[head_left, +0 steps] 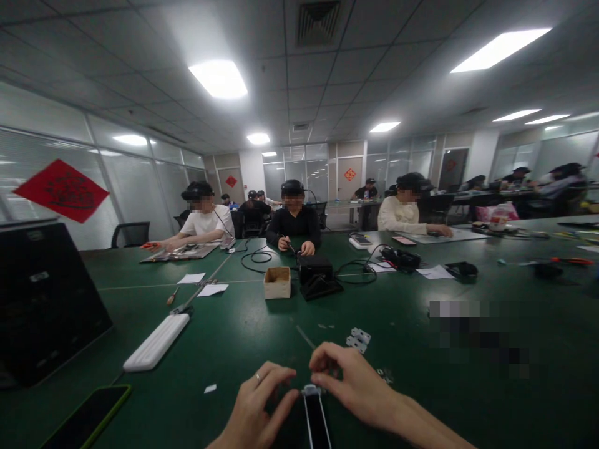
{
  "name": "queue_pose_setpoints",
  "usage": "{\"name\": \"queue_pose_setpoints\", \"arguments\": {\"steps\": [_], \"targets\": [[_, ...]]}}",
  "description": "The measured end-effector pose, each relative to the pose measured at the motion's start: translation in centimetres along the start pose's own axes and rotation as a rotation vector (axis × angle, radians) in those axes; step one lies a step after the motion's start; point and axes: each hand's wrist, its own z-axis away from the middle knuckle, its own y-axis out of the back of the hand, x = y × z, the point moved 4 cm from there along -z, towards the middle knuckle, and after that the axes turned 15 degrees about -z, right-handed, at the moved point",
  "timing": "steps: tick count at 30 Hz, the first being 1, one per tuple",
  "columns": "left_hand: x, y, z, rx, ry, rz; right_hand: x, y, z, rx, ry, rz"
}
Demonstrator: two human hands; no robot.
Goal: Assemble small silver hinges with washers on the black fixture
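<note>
A long narrow dark piece with pale metal edges (pixel 317 424) lies at the table's front edge, pointing away from me. A small silvery part (pixel 311 390) sits at its far end. My left hand (pixel 262 405) is beside that end on the left, thumb and fingers apart, with nothing between them. To the right and slightly above, my right hand (pixel 349 380) is closed, thumb and index tips close together; whatever they pinch is too small to make out. Beyond it lie several metal plates (pixel 359 340), and small metal bits (pixel 385 375) are to its right.
On the green table (pixel 224 337) are a white power strip (pixel 156 342), a phone (pixel 87 418), a white scrap (pixel 210 388), an open cardboard box (pixel 277 288) and a black device (pixel 318 277). A black case (pixel 47 299) stands left. Several people work across the table.
</note>
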Motion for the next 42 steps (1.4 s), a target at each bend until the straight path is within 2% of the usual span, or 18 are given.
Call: {"name": "queue_pose_setpoints", "arguments": {"steps": [4, 7, 10, 12, 15, 16, 18, 19, 24, 29, 42], "targets": [[0.6, 0.6, -0.4, 0.095, 0.013, 0.094, 0.1, -3.2, -1.0, -0.016, 0.03, -0.38], [0.4, 0.6, -0.5, 0.107, 0.114, 0.12, 1.4, -4.0, -1.7, 0.009, -0.001, -0.578], [0.1, 0.3, -0.5, 0.066, 0.229, 0.15, 2.4, -4.3, -2.0, 0.0, -0.051, -0.675], [-0.2, 0.1, -0.5, 0.023, 0.288, 0.17, 2.5, -4.1, -2.1, -0.003, -0.035, -0.605], [-1.3, -0.4, -0.5, -0.079, 0.304, 0.179, 2.1, -2.7, -1.7, 0.05, 0.06, -0.268], [-1.8, -0.5, -0.4, -0.104, 0.282, 0.165, 2.0, -2.0, -1.3, 0.079, 0.097, -0.128], [-2.6, -1.0, -0.3, -0.237, 0.14, 0.111, 2.0, -0.7, -0.5, 0.109, 0.172, 0.128], [-2.9, -1.3, -0.1, -0.326, 0.057, 0.076, 2.1, -0.2, 0.0, 0.1, 0.209, 0.239], [-4.3, -2.2, 0.5, -0.459, 0.024, 0.056, 3.4, 0.0, 1.7, -0.118, 0.271, 0.605], [-3.4, -2.8, 0.6, -0.526, 0.031, 0.029, 3.1, 0.1, 1.7, -0.15, 0.236, 0.648], [-2.2, -2.9, 0.4, -0.496, 0.109, -0.018, 2.6, -0.5, 1.8, -0.169, 0.204, 0.554]]}}
